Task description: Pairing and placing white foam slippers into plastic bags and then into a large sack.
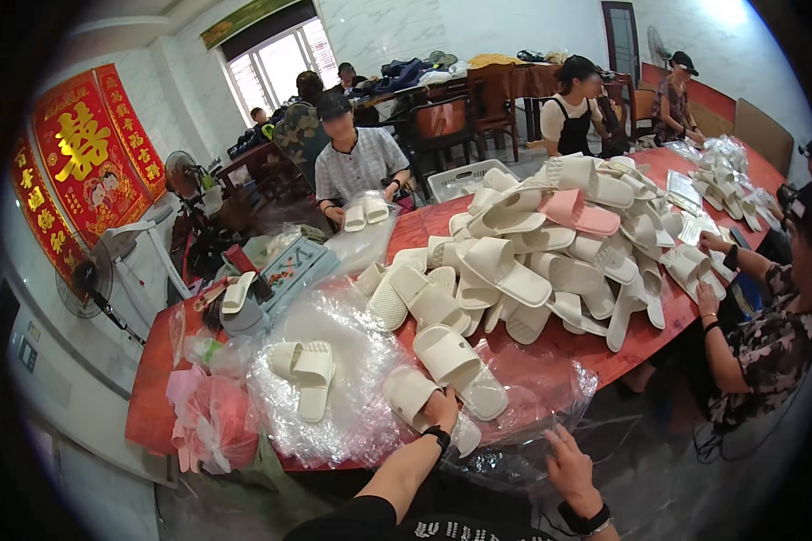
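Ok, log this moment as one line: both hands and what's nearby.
Left hand: holding cream slipper | Right hand: at edge of clear plastic, grip unclear | Nearby: slipper pile, red table

A bright window [280, 70] breaks the pale marbled wall [388, 36], brown chairs [493, 95] to its right

Standing here, sides per the worker: slipper heap [532, 261] mid-table [149, 410]. Bag pile [356, 424] left of it, slipper pair [314, 379] on top. Tray [310, 288] behind bags. More slippers [461, 370] before the heap. Fan [86, 284] past table's left end; crate [469, 178] behind heap.
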A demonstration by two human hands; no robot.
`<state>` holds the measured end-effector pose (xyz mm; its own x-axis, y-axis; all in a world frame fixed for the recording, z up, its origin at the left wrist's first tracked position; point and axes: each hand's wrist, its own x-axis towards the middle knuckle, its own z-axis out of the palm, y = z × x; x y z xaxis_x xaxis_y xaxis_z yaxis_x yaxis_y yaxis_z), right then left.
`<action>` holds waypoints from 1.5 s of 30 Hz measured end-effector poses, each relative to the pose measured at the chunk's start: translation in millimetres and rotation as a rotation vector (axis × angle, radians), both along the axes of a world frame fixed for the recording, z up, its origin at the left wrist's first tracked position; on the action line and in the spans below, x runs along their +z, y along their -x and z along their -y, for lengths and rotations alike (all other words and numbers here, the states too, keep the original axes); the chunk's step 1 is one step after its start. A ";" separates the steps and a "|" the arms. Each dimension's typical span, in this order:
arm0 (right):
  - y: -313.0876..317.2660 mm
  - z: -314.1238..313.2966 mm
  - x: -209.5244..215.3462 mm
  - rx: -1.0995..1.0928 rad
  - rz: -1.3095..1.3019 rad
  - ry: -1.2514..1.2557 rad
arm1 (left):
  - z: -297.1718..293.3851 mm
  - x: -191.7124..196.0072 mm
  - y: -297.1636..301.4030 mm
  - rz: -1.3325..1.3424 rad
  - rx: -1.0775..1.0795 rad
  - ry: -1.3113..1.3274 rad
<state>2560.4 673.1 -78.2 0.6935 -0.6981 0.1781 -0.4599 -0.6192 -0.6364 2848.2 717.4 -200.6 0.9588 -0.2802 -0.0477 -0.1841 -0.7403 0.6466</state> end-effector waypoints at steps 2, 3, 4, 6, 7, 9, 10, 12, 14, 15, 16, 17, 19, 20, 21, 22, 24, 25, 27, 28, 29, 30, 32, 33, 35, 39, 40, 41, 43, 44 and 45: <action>-5.8 -6.2 2.3 0.016 0.002 -0.001 | -3.0 19.2 1.7 -0.113 -0.008 -0.031; -9.0 -8.1 3.3 0.021 -0.006 0.049 | 0.2 -5.2 -6.3 -0.057 -0.005 -0.091; -11.0 -10.2 3.0 0.011 -0.018 0.095 | 4.6 -1.8 -5.3 -0.059 -0.015 -0.096; -15.0 -10.0 10.8 -0.023 -0.005 0.134 | 6.6 11.0 -1.3 -0.116 0.016 -0.054; -18.2 -9.0 16.0 -0.049 0.017 0.181 | 4.7 12.2 -3.8 -0.087 0.039 -0.019; -19.7 -7.1 21.8 -0.057 0.039 0.200 | 0.6 13.6 -7.1 -0.096 0.040 -0.028; -20.5 -5.9 22.9 -0.075 0.065 0.220 | 0.1 16.2 -9.5 -0.099 0.031 -0.035; -21.7 -6.3 24.7 -0.053 0.071 0.229 | -3.6 18.1 -8.6 -0.084 0.064 -0.020; -26.1 -10.5 31.3 -0.013 0.058 0.222 | -14.5 12.9 -12.8 0.016 0.002 0.014; -31.7 -13.1 36.3 0.027 0.036 0.240 | -23.1 -7.5 -24.4 0.017 -0.007 0.106; -34.5 -13.5 37.7 0.028 0.029 0.235 | -26.6 -8.3 -23.5 0.010 -0.007 0.102; -39.5 -13.8 37.7 0.012 0.001 0.246 | -28.7 -0.3 -23.6 0.009 0.004 0.225; -48.6 -11.1 35.5 -0.031 -0.068 0.316 | -33.9 21.8 -18.5 -0.067 0.031 0.385; -56.5 -12.2 36.4 -0.037 -0.069 0.307 | -44.3 21.7 -22.4 -0.068 0.025 0.376; -64.3 -12.7 38.1 -0.052 -0.071 0.343 | -53.9 21.5 -26.5 -0.165 0.049 0.523; -68.1 -9.4 41.0 -0.060 -0.076 0.387 | -59.3 24.7 -27.0 -0.267 0.079 0.677; -70.4 -5.2 43.7 -0.045 -0.082 0.374 | -72.3 30.2 -28.9 -0.420 0.073 0.878; -72.3 -3.1 47.4 -0.083 -0.051 0.413 | -78.9 36.0 -30.1 -0.565 0.069 1.081; -75.8 0.4 52.5 -0.113 0.018 0.443 | -92.2 39.6 -38.1 -0.507 -0.180 1.304; -73.8 2.0 50.4 -0.128 0.008 0.446 | -93.9 66.0 -33.9 -0.523 -0.189 1.303; -75.0 2.5 46.5 -0.114 -0.035 0.382 | -98.7 117.0 -24.7 -0.826 -0.111 1.416; -76.6 2.6 42.9 -0.101 -0.077 0.317 | -100.1 143.4 -20.7 -1.135 -0.023 1.508; -99.0 -13.6 38.4 0.028 -0.157 0.290 | -129.4 102.4 -41.7 -0.106 -0.662 0.962; -107.9 -19.9 38.0 0.046 -0.165 0.279 | -132.1 102.9 -46.0 -0.110 -0.662 0.965; -124.8 -30.6 35.5 0.087 -0.166 0.259 | -146.6 100.2 -55.2 -0.351 -0.543 1.143; -150.7 -29.9 25.9 0.152 -0.151 0.321 | -177.5 95.6 -68.7 -0.826 -0.259 1.469; -153.4 -26.8 21.7 0.171 -0.161 0.321 | -181.1 103.1 -69.0 -0.956 -0.186 1.543; -159.1 -26.8 23.1 0.236 -0.054 0.363 | -186.0 113.0 -68.5 -0.958 -0.045 1.534; -163.4 -31.1 19.8 0.247 -0.118 0.339 | -202.8 102.9 -71.2 -0.997 -0.108 1.542; -164.6 -32.7 15.0 0.260 -0.176 0.322 | -211.8 94.1 -72.7 -1.029 -0.177 1.557; -171.6 -34.0 6.8 0.277 -0.165 0.307 | -228.3 81.2 -75.4 -0.448 -0.472 1.041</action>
